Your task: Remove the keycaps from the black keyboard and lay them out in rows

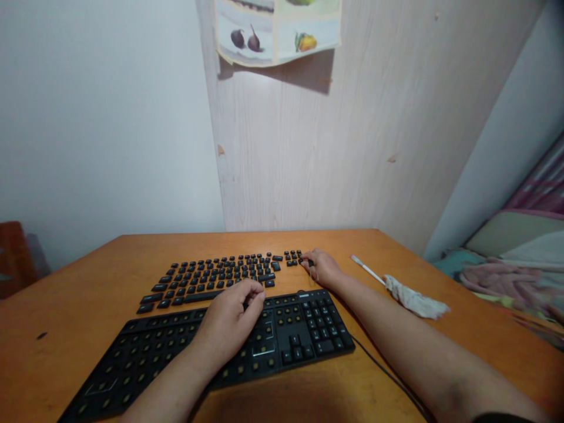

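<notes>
A black keyboard (308,338) lies on the orange wooden table (88,276), most of its keycaps off and only the number pad and arrow keys left in place. Several loose black keycaps (211,279) are laid out in rows behind it. My left hand (229,320) rests on the middle of the keyboard with its fingers curled, the fingertips pinched at the keyboard's top edge. My right hand (321,267) reaches past the keyboard to the right end of the keycap rows, fingers pinched on a small black keycap (310,262).
A thin white stick with a bunched white cloth (412,299) on its end lies on the table at the right. The keyboard cable (388,376) runs toward the front edge. A wooden panel and poster stand behind; bedding lies at far right, a chair at far left.
</notes>
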`<state>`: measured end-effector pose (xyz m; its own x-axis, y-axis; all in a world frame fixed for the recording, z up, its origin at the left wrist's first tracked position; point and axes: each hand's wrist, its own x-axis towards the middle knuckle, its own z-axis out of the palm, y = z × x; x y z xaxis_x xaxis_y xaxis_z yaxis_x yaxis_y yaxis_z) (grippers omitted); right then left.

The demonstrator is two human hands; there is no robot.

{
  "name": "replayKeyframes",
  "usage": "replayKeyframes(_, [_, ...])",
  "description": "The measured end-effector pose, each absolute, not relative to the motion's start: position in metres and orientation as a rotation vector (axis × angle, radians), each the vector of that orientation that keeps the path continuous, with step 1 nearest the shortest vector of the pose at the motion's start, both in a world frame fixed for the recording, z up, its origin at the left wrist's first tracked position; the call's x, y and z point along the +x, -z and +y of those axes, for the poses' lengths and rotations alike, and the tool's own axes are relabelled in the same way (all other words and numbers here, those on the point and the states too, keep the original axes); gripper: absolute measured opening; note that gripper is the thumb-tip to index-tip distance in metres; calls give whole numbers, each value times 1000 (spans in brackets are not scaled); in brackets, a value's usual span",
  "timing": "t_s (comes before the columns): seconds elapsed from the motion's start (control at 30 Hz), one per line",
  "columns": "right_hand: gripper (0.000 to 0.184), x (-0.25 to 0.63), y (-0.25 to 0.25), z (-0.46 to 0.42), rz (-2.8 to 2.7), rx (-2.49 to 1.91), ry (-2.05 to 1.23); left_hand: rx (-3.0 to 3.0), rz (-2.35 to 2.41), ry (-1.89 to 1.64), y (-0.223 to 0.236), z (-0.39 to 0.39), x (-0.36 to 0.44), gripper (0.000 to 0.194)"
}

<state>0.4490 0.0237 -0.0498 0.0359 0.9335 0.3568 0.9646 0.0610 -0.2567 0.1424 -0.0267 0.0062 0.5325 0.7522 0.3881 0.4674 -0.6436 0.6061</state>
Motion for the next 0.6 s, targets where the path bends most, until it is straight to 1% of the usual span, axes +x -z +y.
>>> replayKeyframes(0.43, [27,450,54,22,-1848,-1844,89,2321,979,-889,-8,-28,143,19])
replayKeyframes(0.6, [35,452,48,20,-1777,-1790,101,2358,999,-875,-8,-26,142,19])
